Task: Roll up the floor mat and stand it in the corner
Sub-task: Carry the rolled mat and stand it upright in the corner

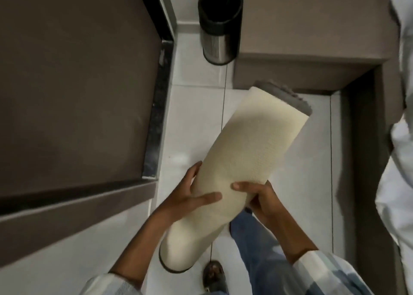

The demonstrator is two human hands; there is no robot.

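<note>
The floor mat (245, 151) is rolled into a thick cream tube with grey pile showing at its far end. It is held off the white tiled floor, slanting from lower left to upper right. My left hand (190, 196) grips the roll's left side, thumb across the front. My right hand (259, 196) clasps its right side, fingers over the loose edge. The near end of the roll hangs between my forearms.
A black and steel waste bin (218, 28) stands at the far end of the floor, between a white wall corner and a brown cabinet (301, 37). A dark brown panel (73, 82) fills the left. White bedding (400, 183) lies at right. My sandalled foot (213, 274) is below.
</note>
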